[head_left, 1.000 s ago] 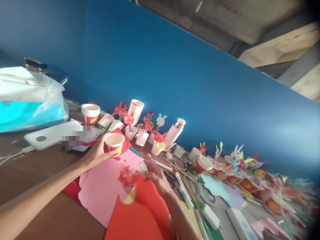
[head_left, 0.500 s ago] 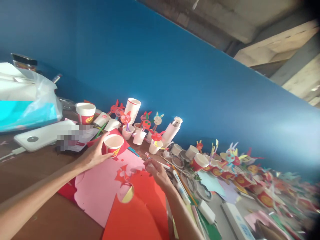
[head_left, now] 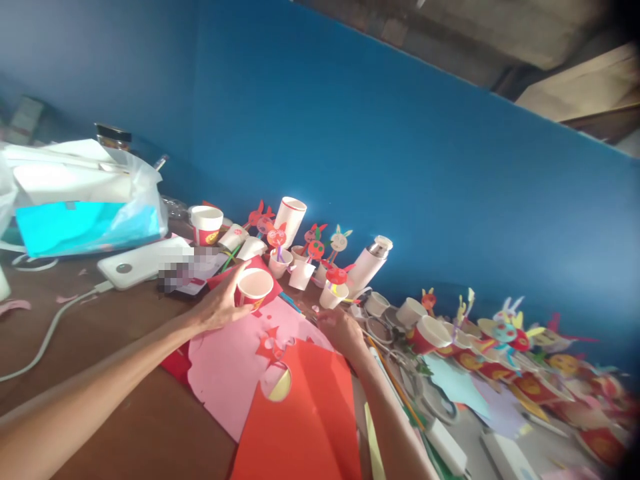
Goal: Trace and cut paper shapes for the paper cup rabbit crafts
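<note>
My left hand (head_left: 223, 308) is wrapped round a red and white paper cup (head_left: 255, 285), its open mouth facing up. Beneath it lie a pink paper sheet (head_left: 225, 373) and an orange-red sheet (head_left: 305, 420) with a round hole cut near its edge. Red paper scraps (head_left: 269, 343) lie on the pink sheet. My right hand (head_left: 343, 331) reaches over the table just in front of a white cup (head_left: 333, 293) with a red paper figure. Its fingers point down and are blurred, so I cannot see whether they hold anything.
Small cups with paper animal figures (head_left: 277, 235) and a white thermos (head_left: 369, 263) stand along the blue wall. A white power bank (head_left: 145, 262) and a plastic bag (head_left: 90, 220) are at left. Pens, tape rolls (head_left: 380, 330) and many decorated cups (head_left: 470, 360) crowd the right.
The view has swung left, so everything sits further right. My right hand has moved forward, towards the cup with the red figure. My left hand still holds the paper cup.
</note>
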Available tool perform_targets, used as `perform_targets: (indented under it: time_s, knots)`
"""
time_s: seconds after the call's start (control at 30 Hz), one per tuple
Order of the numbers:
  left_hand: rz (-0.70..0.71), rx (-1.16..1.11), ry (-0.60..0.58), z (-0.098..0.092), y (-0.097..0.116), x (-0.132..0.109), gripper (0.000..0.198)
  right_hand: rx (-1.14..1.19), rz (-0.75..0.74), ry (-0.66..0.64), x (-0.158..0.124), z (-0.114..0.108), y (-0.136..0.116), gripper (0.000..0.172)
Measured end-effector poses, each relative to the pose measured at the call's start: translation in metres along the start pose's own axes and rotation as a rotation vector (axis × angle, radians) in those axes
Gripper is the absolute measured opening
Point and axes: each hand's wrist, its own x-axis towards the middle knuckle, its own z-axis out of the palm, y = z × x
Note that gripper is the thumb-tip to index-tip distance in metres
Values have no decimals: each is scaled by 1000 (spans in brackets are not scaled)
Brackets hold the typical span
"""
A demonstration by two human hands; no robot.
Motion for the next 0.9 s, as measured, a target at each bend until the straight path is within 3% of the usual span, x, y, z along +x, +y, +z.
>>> perform_targets:
  time_s: [0.17, 0.4, 0.67, 0.9]
  knots:
    - [73, 12, -18, -6, 6, 0, 76, -115, -44, -61, 9, 2, -14, 22]
    - [442, 139, 283, -11, 17, -6, 51, -172, -23, -179, 23, -1, -29, 23]
    - [609, 106, 37, 20, 22, -22, 34, -168, -46, -274, 29, 0, -33, 23]
    - [621, 119, -20, 31, 14, -25, 31, -159, -5, -222, 27, 1, -17, 24]
